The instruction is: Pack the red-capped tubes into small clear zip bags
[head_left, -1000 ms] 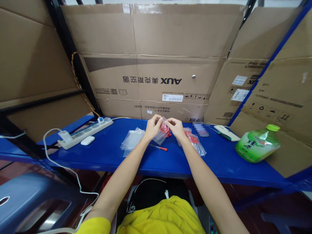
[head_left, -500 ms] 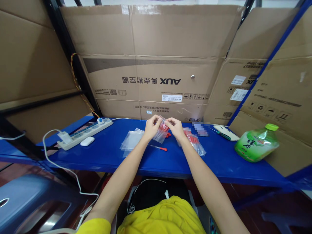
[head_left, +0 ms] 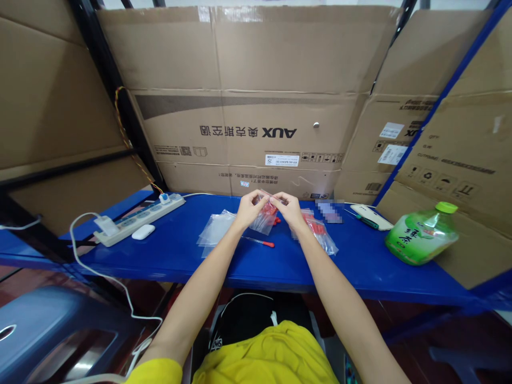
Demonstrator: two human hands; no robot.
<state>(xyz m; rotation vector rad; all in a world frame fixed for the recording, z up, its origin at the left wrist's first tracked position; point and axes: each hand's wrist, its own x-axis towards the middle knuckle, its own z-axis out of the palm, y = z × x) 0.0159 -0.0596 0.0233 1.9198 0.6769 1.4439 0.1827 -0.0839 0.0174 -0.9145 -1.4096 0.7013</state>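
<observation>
A clear plastic zip bag (head_left: 263, 222) is pinched along its top edge between both hands, with something red showing at it. My left hand (head_left: 251, 207) grips the bag's left side, fingers closed. Close beside it, my right hand (head_left: 288, 207) pinches the right side. Below them on the blue table lies a thin clear dropper (head_left: 266, 244) with a red end. Several red pieces (head_left: 277, 220) lie partly hidden behind the bag. Left of my hands is a stack of flat clear bags (head_left: 216, 232). Filled bags with red contents (head_left: 319, 229) lie under my right forearm.
On the blue table (head_left: 160, 261) stand a power strip (head_left: 140, 218) with a white cable, a white case (head_left: 143, 231), and a green bottle (head_left: 422, 234). A green screwdriver (head_left: 367, 221) lies at the right. Cardboard panels (head_left: 256, 58) wall the back and sides.
My fingertips have come slightly closer together along the bag's top edge. Everything else on the table stays where it was.
</observation>
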